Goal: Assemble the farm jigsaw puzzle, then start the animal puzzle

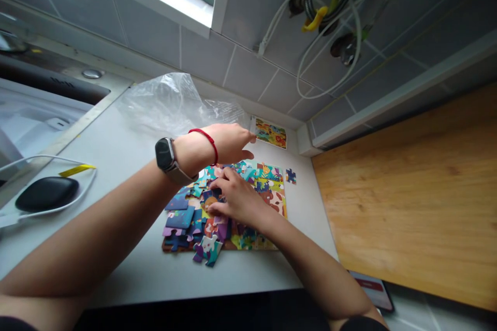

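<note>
A pile of loose jigsaw puzzle pieces (pixel 180 217) in blue, purple and other colours lies on a colourful puzzle board (pixel 277 201). My right hand (pixel 238 196) rests over the pile, its curved fingers and thumb on either side of a dark blue puzzle piece (pixel 210 199) with a brown round shape. Above the back of the pile, my left hand (pixel 229 142) points right with fingers stretched and thumb apart; no piece shows in it. Its fingertips are near a small picture card (pixel 269 132). A single blue piece (pixel 291 176) lies right of the board.
Clear plastic wrapping (pixel 171 101) lies at the back of the white counter (pixel 135 269). To the left are a black oval device (pixel 47 194), a white cable and a sink edge. A wooden panel (pixel 407 191) borders the right side. Cables and pipes hang on the tiled wall.
</note>
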{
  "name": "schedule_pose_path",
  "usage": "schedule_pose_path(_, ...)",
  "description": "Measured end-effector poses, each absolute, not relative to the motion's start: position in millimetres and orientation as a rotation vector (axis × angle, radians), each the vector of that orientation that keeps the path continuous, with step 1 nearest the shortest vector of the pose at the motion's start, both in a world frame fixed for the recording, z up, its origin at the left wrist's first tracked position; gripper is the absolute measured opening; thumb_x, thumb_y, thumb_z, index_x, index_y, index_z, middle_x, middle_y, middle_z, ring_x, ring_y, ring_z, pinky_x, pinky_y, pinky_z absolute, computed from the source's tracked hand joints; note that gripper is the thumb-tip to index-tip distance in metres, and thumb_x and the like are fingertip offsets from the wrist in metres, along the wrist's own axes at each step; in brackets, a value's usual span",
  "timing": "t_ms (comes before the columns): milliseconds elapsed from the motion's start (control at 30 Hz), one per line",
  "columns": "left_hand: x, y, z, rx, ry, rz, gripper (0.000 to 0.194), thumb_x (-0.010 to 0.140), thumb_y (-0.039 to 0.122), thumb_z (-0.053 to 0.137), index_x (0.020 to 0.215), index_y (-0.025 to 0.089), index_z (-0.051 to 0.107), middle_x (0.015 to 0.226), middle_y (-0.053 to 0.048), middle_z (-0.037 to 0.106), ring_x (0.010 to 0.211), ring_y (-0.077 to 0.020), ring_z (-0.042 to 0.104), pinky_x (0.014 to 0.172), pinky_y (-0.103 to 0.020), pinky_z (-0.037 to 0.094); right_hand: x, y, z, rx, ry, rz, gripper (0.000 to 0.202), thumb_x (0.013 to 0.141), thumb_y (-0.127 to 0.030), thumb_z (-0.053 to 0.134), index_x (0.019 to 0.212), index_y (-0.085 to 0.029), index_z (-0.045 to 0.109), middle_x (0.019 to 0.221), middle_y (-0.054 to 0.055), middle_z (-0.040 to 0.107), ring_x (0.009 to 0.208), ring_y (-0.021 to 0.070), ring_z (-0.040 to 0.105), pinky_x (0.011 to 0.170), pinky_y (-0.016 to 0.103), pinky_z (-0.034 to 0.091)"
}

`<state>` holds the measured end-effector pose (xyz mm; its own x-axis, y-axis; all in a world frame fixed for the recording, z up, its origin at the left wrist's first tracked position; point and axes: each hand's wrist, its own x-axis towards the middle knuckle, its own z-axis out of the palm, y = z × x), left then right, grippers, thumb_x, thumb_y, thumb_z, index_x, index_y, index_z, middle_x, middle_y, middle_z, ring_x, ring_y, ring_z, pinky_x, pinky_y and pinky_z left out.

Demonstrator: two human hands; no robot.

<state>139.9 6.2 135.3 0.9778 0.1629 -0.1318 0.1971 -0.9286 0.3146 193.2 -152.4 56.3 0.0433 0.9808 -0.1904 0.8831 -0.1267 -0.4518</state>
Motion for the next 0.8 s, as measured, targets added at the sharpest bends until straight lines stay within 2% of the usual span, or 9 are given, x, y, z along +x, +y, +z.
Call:
schedule_pose_path(100,139,8,135,2.803,0.251,-0.102,0.047,0.103,0.039,0.061,0.145,0.018,0.068,0.128,-0.017,0.078,0.117,-0.0343,0.075,0.097,-0.040,0.058,198,-159,57,-1.990,-1.760,0.741,0.017,0.088,-0.024,0.087,0.097,-0.020,0.072,0.109,0.006,0.068,0.099,0.0210,0.067,0.093,0.036,0.057)
schedule_pose_path(200,139,8,133,2.814,0.246,-0.100,0.045,0.104,0.038,0.058,0.145,0.019,0.067,0.128,-0.016,0.078,0.117,-0.0330,0.075,0.095,-0.039,0.057,213,-173,58,-1.838,-1.464,0.871,0.014,0.093,-0.033,0.082,0.093,-0.022,0.074,0.092,0.001,0.075,0.082,0.0173,0.070,0.078,0.031,0.057)
schedule_pose_path(267,141,6,131,2.822,0.242,-0.088,0.043,0.105,0.037,0.058,0.142,0.019,0.069,0.128,-0.016,0.078,0.115,-0.0319,0.075,0.093,-0.038,0.058,234,-187,59,-1.771,-1.270,0.908,0.023,0.092,-0.043,0.080,0.100,-0.022,0.077,0.096,0.004,0.079,0.083,0.0189,0.073,0.075,0.032,0.058)
schedule_pose_path(333,143,2,129,2.839,0.228,-0.090,0.040,0.105,0.037,0.057,0.138,0.020,0.070,0.125,-0.015,0.079,0.113,-0.0309,0.076,0.090,-0.037,0.058,266,-204,60,-1.788,-1.125,0.819,0.035,0.088,-0.051,0.080,0.106,-0.021,0.079,0.103,0.008,0.081,0.089,0.0223,0.076,0.080,0.035,0.061)
schedule_pose_path(433,148,-6,123,2.864,0.196,-0.125,0.036,0.104,0.037,0.058,0.134,0.022,0.072,0.123,-0.014,0.079,0.109,-0.0292,0.077,0.086,-0.035,0.058,327,-236,61,-2.106,-1.057,0.549,0.044,0.088,-0.059,0.074,0.107,-0.020,0.081,0.103,0.009,0.083,0.085,0.0223,0.074,0.079,0.037,0.060)
schedule_pose_path(567,155,-20,112,2.858,0.163,-0.137,0.032,0.102,0.035,0.063,0.129,0.023,0.074,0.120,-0.013,0.080,0.102,-0.0264,0.078,0.085,-0.033,0.059,393,-280,57,-2.276,-0.984,0.437,0.048,0.080,-0.061,0.076,0.094,-0.015,0.082,0.083,0.011,0.081,0.071,0.0226,0.070,0.068,0.037,0.057)
schedule_pose_path(667,161,-34,102,2.858,0.079,-0.165,0.032,0.099,0.033,0.068,0.129,0.022,0.074,0.119,-0.014,0.079,0.104,-0.0289,0.078,0.087,-0.037,0.059,413,-306,47,-2.344,-0.981,0.454,0.043,0.079,-0.058,0.076,0.087,-0.016,0.081,0.075,0.009,0.079,0.066,0.0213,0.069,0.063,0.034,0.057)
schedule_pose_path(733,164,-46,95,2.877,0.004,-0.195,0.029,0.098,0.028,0.069,0.125,0.020,0.075,0.119,-0.015,0.079,0.106,-0.0311,0.077,0.087,-0.039,0.059,418,-315,37,-2.382,-0.985,0.448,0.041,0.078,-0.056,0.077,0.088,-0.017,0.081,0.077,0.009,0.079,0.066,0.0218,0.070,0.064,0.035,0.059)
schedule_pose_path(800,167,-57,87,2.889,-0.082,-0.218,0.022,0.097,0.023,0.070,0.117,0.019,0.078,0.119,-0.014,0.079,0.107,-0.0313,0.077,0.086,-0.039,0.059,418,-318,27,-2.413,-0.995,0.394,0.041,0.077,-0.053,0.080,0.096,-0.016,0.081,0.091,0.012,0.079,0.078,0.0252,0.075,0.076,0.042,0.063)
